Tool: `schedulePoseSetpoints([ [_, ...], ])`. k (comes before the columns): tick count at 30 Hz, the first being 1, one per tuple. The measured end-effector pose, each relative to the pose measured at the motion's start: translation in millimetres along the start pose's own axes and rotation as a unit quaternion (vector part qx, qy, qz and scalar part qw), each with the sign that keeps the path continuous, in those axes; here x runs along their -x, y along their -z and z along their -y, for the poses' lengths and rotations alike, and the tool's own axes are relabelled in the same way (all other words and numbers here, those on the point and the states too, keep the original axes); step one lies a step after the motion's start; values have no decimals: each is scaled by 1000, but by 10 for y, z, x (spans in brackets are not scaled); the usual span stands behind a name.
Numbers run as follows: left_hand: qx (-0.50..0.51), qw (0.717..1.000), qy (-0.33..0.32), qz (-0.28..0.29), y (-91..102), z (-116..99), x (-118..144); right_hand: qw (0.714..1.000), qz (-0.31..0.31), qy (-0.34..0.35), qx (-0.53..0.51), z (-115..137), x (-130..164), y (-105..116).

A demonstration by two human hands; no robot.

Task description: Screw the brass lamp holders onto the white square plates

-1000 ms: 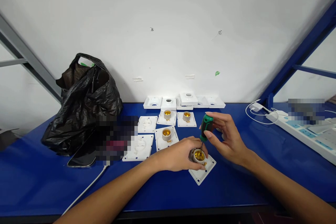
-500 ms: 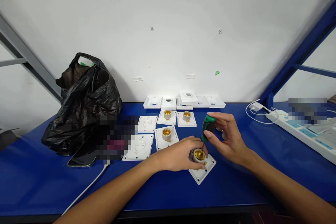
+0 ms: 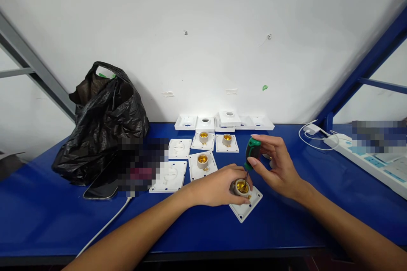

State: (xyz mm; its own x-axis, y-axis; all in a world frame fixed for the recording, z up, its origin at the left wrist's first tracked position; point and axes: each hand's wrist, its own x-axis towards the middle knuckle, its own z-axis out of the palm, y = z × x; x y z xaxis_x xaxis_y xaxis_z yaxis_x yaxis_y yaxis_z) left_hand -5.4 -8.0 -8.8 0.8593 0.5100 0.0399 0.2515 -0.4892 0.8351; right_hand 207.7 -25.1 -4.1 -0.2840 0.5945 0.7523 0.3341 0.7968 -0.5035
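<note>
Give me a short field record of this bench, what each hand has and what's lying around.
left hand: steadying lamp socket on its white plate
right hand: gripping green screwdriver, tip down in the socket
surface: blue table
behind: more socket plates
left side: black plastic bag, phone
right side: power strip

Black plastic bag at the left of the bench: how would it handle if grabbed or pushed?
The black plastic bag looks floppy: its thin film is crumpled and slumped, so it would likely deform rather than slide. Its bulging sides suggest contents that may shift. Its loop handles stand up at the top, likely the easiest grab.
</note>
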Motion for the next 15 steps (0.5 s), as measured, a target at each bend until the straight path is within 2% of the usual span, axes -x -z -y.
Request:
schedulePoseSetpoints([
  [15, -16, 1000, -15, 1, -7, 57, -13, 999, 34, -16, 10, 38, -17, 26],
])
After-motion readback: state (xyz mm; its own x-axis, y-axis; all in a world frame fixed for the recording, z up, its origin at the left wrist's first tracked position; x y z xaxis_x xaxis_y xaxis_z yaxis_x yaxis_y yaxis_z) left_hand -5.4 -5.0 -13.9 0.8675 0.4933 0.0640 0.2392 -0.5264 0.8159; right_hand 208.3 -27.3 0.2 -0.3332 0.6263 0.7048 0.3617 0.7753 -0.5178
